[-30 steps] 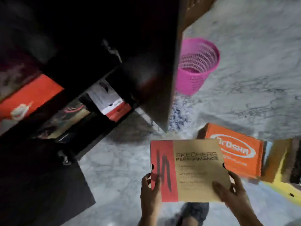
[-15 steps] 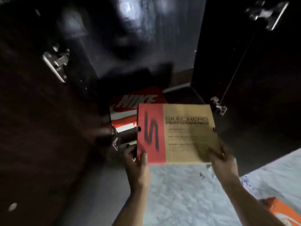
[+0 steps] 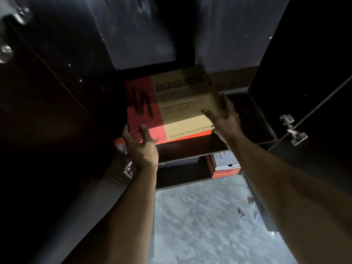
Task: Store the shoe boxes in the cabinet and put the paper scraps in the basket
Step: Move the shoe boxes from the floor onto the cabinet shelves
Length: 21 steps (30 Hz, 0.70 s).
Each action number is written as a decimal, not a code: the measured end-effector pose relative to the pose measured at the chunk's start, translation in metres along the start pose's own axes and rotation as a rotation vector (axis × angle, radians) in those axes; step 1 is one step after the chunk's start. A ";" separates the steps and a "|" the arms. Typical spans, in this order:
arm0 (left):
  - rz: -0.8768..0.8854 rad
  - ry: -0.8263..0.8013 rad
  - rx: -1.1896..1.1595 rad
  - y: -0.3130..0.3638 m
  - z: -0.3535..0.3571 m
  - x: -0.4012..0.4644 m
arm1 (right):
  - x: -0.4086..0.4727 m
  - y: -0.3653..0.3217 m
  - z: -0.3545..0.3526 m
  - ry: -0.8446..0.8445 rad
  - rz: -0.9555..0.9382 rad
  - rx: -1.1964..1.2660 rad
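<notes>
A tan and red Skechers shoe box lies partly inside the dark cabinet, on an upper shelf, on top of another red box whose edge shows beneath it. My left hand holds its near left corner, thumb on the lid. My right hand holds its right side, fingers spread over the lid and edge. On the shelf below stands a white and red shoe box. A few small paper scraps lie on the marble floor.
Open dark cabinet doors stand at both sides, the right door carrying metal hinges. The left door fills the left of the view. Marble floor shows between my arms.
Both hands have pushed the Skechers box up and forward, from in front of the cabinet onto the upper shelf. The Nike box seen earlier is now covered by it.
</notes>
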<state>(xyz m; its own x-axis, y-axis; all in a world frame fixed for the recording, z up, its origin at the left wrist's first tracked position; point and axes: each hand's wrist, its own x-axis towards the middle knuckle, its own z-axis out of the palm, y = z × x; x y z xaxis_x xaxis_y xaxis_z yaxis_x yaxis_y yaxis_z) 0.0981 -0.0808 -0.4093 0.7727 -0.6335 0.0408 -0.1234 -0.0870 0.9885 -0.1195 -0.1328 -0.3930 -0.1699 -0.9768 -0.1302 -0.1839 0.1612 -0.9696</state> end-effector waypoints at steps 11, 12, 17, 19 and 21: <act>-0.238 0.180 0.086 -0.003 0.027 0.040 | 0.023 0.004 0.042 0.013 -0.080 -0.088; -0.274 0.202 0.044 -0.004 0.027 0.041 | 0.024 0.002 0.042 -0.006 -0.073 -0.113; -0.310 0.258 -0.038 0.002 0.018 0.017 | -0.017 -0.019 0.015 0.001 -0.040 -0.136; -0.282 0.094 0.055 -0.016 0.011 -0.009 | -0.057 -0.006 -0.009 0.101 0.038 -0.126; -0.316 -0.280 0.171 -0.046 0.005 -0.049 | -0.103 0.027 -0.036 0.061 0.222 -0.129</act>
<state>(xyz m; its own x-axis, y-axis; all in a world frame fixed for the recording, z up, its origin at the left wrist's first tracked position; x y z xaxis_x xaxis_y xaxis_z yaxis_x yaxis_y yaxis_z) 0.0626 -0.0498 -0.4578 0.5941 -0.7365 -0.3235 -0.0278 -0.4207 0.9068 -0.1417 -0.0228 -0.3980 -0.2768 -0.9061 -0.3201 -0.2572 0.3908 -0.8838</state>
